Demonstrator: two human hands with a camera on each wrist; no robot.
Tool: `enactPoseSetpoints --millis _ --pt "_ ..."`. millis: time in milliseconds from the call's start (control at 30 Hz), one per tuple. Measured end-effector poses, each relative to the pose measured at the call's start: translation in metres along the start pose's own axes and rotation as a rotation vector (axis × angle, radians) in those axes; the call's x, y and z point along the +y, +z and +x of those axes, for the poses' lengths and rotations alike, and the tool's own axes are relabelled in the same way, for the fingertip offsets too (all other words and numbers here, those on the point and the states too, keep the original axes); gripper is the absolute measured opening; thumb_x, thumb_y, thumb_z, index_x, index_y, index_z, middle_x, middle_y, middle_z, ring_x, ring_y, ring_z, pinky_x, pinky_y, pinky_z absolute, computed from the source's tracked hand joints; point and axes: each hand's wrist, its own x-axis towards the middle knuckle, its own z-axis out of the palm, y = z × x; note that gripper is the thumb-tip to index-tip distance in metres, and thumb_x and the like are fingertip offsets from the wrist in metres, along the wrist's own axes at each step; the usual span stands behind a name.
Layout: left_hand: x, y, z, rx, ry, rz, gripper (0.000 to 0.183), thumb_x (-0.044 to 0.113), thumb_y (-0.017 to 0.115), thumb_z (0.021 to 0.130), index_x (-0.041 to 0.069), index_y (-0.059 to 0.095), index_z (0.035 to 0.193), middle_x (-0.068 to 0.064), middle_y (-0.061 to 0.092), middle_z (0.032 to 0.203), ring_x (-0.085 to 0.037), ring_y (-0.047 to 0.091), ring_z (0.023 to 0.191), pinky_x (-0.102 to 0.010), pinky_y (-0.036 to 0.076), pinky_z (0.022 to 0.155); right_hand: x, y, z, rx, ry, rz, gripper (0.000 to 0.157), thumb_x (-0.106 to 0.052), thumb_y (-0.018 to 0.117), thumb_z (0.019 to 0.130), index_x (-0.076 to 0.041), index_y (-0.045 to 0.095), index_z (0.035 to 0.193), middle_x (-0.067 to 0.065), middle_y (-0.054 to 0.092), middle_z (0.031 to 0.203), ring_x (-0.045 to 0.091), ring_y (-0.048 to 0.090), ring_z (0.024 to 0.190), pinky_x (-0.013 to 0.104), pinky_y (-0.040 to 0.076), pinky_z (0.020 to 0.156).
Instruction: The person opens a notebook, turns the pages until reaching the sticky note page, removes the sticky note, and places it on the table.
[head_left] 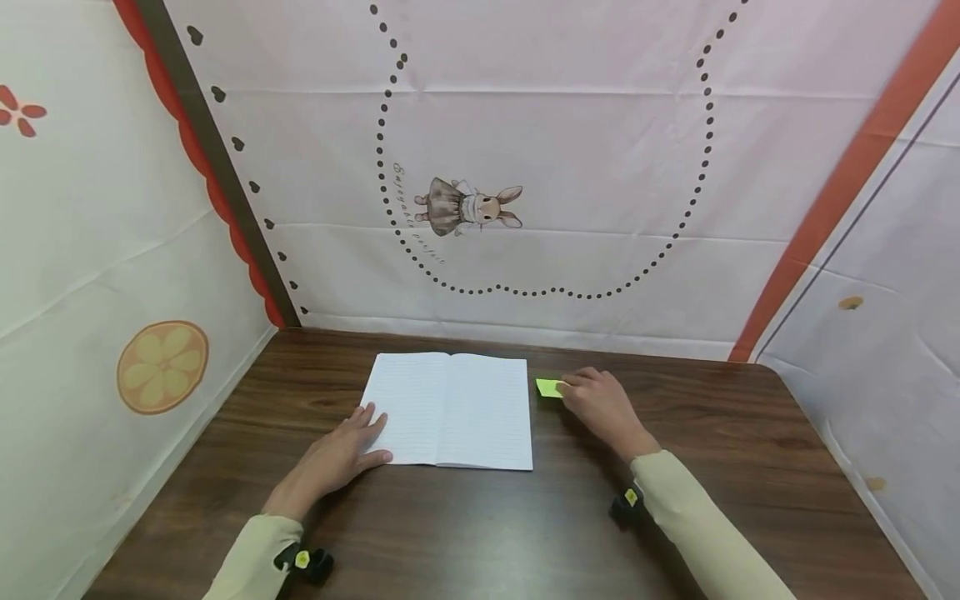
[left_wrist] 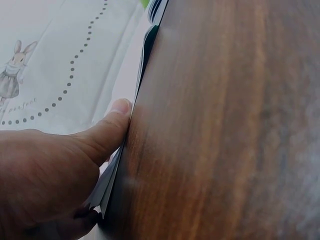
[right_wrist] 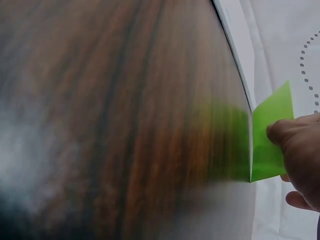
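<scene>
An open notebook (head_left: 483, 412) with lined white pages lies flat on the table. My left hand (head_left: 337, 457) rests on its lower left corner with the fingers spread. In the left wrist view the thumb (left_wrist: 112, 125) presses along the page edge. Just right of the notebook, my right hand (head_left: 600, 407) pinches a bright green sticky note (head_left: 550, 388) between thumb and fingers. In the right wrist view the sticky note (right_wrist: 272, 137) stands tilted, its lower edge at the tabletop.
The dark wood table (head_left: 480, 533) is bounded by white printed cloth (head_left: 585, 167) at the back and both sides. A black camera is strapped to each wrist, near the pale sleeves (head_left: 705, 525).
</scene>
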Motion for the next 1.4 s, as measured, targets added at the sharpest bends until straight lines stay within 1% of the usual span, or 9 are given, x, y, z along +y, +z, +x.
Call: enactPoseSetpoints --millis 267,433,533,667,767,967,1067,1167,1400 --pt "0.001 0.001 -0.002 -0.002 -0.004 -0.026 0.075 0.050 0.064 0.098 0.002 0.045 0.153 -0.026 0.027 0.164 -0.046 0.024 0.151 -0.068 0.030 0.113 0.002 0.001 -0.005 -0.094 0.003 0.095 0.007 -0.009 0.076 0.091 -0.014 0.081 0.093 0.008 0.077 0.111 0.033 0.071 0.102 0.045 0.057 0.073" --pt "0.001 0.002 -0.001 -0.001 -0.006 -0.023 0.076 0.050 0.064 0.097 0.002 0.045 0.153 -0.025 0.027 0.164 -0.045 0.023 0.152 -0.068 0.030 0.114 0.007 0.004 -0.007 -0.142 0.036 0.171 0.008 -0.011 0.075 0.091 -0.011 0.081 0.096 0.012 0.075 0.118 0.035 0.070 0.109 0.050 0.058 0.088" --pt "0.001 0.003 0.000 -0.004 -0.011 -0.019 0.076 0.051 0.064 0.097 0.003 0.045 0.153 -0.024 0.027 0.164 -0.045 0.023 0.152 -0.069 0.030 0.113 0.008 0.003 -0.008 -0.194 0.080 0.218 0.015 -0.018 0.074 0.092 -0.008 0.079 0.102 0.015 0.073 0.121 0.036 0.069 0.112 0.052 0.055 0.094" --pt "0.002 0.003 0.001 -0.006 -0.016 -0.023 0.077 0.052 0.064 0.097 0.004 0.045 0.153 -0.024 0.027 0.164 -0.045 0.023 0.152 -0.069 0.030 0.112 0.007 0.000 -0.009 -0.259 0.130 0.255 0.035 -0.039 0.071 0.093 -0.008 0.075 0.109 0.012 0.074 0.115 0.037 0.068 0.114 0.054 0.055 0.096" --pt "0.002 0.003 0.001 -0.005 -0.014 -0.022 0.076 0.051 0.064 0.097 0.003 0.046 0.153 -0.024 0.027 0.164 -0.045 0.023 0.152 -0.070 0.031 0.112 0.006 -0.001 -0.010 -0.268 0.139 0.272 0.047 -0.052 0.065 0.094 -0.009 0.073 0.113 0.009 0.074 0.113 0.037 0.067 0.115 0.054 0.054 0.096" --pt "0.001 0.002 0.002 -0.001 -0.004 -0.015 0.075 0.049 0.064 0.097 0.003 0.045 0.153 -0.025 0.027 0.164 -0.046 0.023 0.151 -0.070 0.031 0.112 0.005 -0.002 -0.013 -0.279 0.143 0.290 0.046 -0.046 0.059 0.100 -0.007 0.073 0.119 0.013 0.070 0.128 0.036 0.065 0.120 0.054 0.052 0.100" --pt "0.001 0.001 0.003 0.004 -0.001 -0.024 0.076 0.049 0.065 0.097 0.002 0.044 0.153 -0.025 0.026 0.164 -0.046 0.022 0.152 -0.070 0.030 0.113 0.004 -0.002 -0.013 -0.310 0.161 0.286 0.049 -0.043 0.057 0.100 -0.005 0.069 0.128 0.016 0.065 0.136 0.037 0.062 0.126 0.054 0.050 0.103" --pt "0.000 0.001 0.003 0.003 0.000 -0.024 0.077 0.050 0.064 0.097 0.002 0.043 0.154 -0.025 0.026 0.164 -0.045 0.022 0.152 -0.069 0.029 0.113 0.004 -0.003 -0.014 -0.343 0.184 0.296 0.054 -0.044 0.057 0.100 -0.004 0.064 0.135 0.018 0.060 0.143 0.038 0.057 0.131 0.055 0.047 0.106" --pt "-0.001 0.000 0.002 -0.015 -0.016 -0.013 0.077 0.050 0.064 0.097 0.003 0.043 0.154 -0.025 0.025 0.164 -0.045 0.021 0.152 -0.069 0.029 0.114 0.006 -0.008 -0.016 -0.392 0.208 0.336 0.064 -0.054 0.056 0.100 -0.006 0.060 0.142 0.016 0.056 0.148 0.038 0.051 0.139 0.056 0.046 0.108"
